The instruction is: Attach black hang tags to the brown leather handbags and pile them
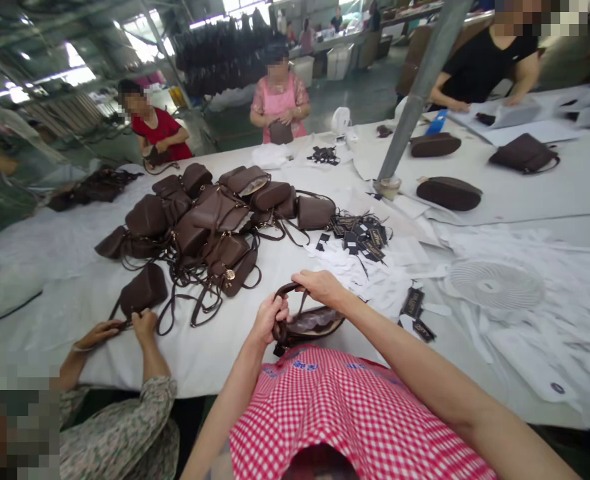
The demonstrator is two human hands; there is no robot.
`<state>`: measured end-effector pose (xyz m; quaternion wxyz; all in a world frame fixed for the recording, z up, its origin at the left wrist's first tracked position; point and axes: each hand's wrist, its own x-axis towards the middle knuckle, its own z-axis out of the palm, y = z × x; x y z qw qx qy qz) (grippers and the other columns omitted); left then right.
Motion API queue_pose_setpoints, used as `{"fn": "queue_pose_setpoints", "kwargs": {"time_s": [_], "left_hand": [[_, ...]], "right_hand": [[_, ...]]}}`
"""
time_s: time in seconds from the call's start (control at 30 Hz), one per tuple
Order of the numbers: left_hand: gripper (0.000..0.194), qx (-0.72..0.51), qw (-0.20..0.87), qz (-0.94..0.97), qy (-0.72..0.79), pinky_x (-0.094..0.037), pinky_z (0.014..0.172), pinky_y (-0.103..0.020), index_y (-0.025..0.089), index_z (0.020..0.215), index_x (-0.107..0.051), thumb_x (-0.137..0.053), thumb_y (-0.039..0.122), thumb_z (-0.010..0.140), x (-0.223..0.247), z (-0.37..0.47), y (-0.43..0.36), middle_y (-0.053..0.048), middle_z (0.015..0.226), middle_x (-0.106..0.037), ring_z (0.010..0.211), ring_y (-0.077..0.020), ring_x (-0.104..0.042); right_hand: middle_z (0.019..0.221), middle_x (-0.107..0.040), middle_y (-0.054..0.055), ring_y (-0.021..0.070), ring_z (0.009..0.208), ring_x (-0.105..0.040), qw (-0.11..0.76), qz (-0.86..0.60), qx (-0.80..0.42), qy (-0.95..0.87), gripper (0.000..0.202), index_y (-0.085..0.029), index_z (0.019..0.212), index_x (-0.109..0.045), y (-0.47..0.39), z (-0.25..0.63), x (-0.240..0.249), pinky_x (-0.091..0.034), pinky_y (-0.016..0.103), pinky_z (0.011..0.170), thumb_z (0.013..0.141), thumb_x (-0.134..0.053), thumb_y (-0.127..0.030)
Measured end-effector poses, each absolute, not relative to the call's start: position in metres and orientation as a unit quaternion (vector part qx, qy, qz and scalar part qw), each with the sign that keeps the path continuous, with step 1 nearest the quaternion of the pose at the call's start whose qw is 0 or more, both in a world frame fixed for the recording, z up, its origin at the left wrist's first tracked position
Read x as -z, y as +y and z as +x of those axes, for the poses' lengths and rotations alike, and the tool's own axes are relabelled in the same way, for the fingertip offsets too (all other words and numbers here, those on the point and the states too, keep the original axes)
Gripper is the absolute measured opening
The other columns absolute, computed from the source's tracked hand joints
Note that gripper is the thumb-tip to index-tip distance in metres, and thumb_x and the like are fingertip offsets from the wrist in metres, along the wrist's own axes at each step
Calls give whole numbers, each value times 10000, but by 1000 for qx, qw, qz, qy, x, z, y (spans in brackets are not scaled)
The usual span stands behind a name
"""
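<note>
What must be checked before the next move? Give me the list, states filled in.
1. Left hand gripping the brown strap: ok.
2. Right hand on the same strap: ok.
3. Bag mouth open: ok, lining shows.
4. Bag apart from the brown pile: ok.
5. Co-worker's hands away from this bag: ok, they are at another bag.
6. Black tags all in one heap: not ok, some lie apart.

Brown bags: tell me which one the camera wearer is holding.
The gaping bag against the red-checked garment: the left hand and right hand grip its strap. Neither touches any other bag.
</note>
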<state>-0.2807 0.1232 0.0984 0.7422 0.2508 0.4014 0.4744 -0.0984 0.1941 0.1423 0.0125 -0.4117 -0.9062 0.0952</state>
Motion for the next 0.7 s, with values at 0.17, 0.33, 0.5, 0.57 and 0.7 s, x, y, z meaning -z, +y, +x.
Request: {"fn": "queue_pose_setpoints", "kwargs": {"time_s": [0.17, 0.33, 0.5, 0.57, 0.7], "left_hand": [[293, -303, 704, 425, 482, -248, 416, -177, 168, 975, -501, -594, 404, 829, -108, -280, 124, 69, 673, -464, 426, -28, -271], [273, -183, 643, 581, 463, -382, 597, -226, 148, 1004, -564, -622, 292, 780, -122, -282, 128, -8, 828, -591, 671, -123, -473], [233, -130, 625, 610, 470, -416, 665, -251, 144, 944, -595, -595, 314, 784, -127, -284, 138, -13, 785, -583, 742, -165, -502], [236, -120, 640, 605, 458, -433, 712, -266, 149, 943, -602, -597, 315, 775, -129, -283, 141, -20, 806, -598, 780, -180, -526], [272, -110, 661, 605, 431, -435, 822, -292, 162, 983, -605, -618, 323, 764, -131, -281, 141, -41, 914, -628, 892, -206, -544]], "right_hand": [[995, -651, 55, 165, 763, -601, -14, -414, -126, -901, 213, -241, 1111, -569, 195, -86, -142, -279, 262, 561, 969, -410, -242], [976, -654, 44, 158, 781, -600, 11, -415, -163, -895, 214, -239, 1108, -557, 191, -79, -141, -324, 254, 595, 957, -410, -200], [1007, -636, 44, 151, 794, -598, 54, -407, -182, -893, 230, -241, 1138, -552, 191, -70, -134, -363, 245, 617, 980, -394, -292], [1021, -624, 53, 149, 779, -595, 64, -411, -184, -891, 269, -245, 1181, -542, 191, -66, -128, -379, 243, 620, 981, -396, -349], [1027, -618, 69, 162, 806, -603, 92, -410, -209, -883, 325, -233, 1243, -535, 195, -59, -115, -432, 254, 656, 972, -418, -368]]}}
